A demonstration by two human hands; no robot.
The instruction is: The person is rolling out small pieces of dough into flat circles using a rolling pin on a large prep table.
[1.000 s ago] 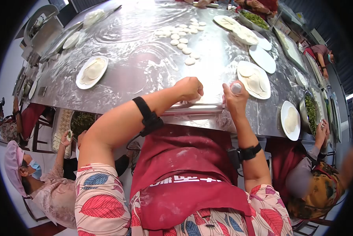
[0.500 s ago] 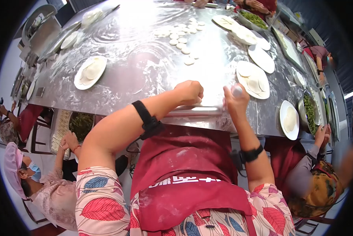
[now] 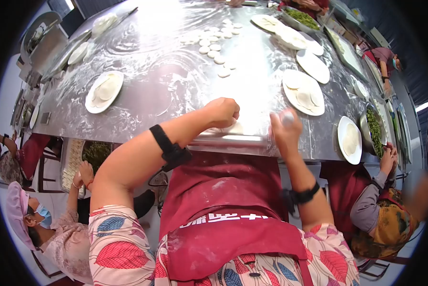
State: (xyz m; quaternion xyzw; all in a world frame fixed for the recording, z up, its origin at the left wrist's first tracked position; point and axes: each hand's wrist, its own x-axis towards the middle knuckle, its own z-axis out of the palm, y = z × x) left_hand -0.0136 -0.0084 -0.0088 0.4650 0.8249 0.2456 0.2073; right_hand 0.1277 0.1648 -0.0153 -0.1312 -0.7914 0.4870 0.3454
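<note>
My left hand (image 3: 225,113) is closed, knuckles up, low over the floured metal table (image 3: 171,102). A thin piece of dough (image 3: 235,128) shows flat just under its fingers. To the right, my right hand (image 3: 285,136) is wrapped round what looks like a rolling pin (image 3: 287,117); only its pale, rounded end shows, blurred. A shiny metal bar or edge (image 3: 230,138) runs along the table front between my hands. Beyond my right hand sits a white oval plate (image 3: 289,102) with flat dough rounds (image 3: 305,97) on it. Small dough pieces (image 3: 219,59) lie further back.
Another plate of dough rounds (image 3: 91,106) stands at left. More plates (image 3: 314,66) line the right side, near a bowl of green filling (image 3: 373,128). A masked person (image 3: 47,224) works at left beside a tray (image 3: 71,164); another person (image 3: 385,214) is close on the right.
The whole view has shifted slightly. My left hand has drawn back a little from the dough, more of which now shows. My right hand stays closed nearby.
</note>
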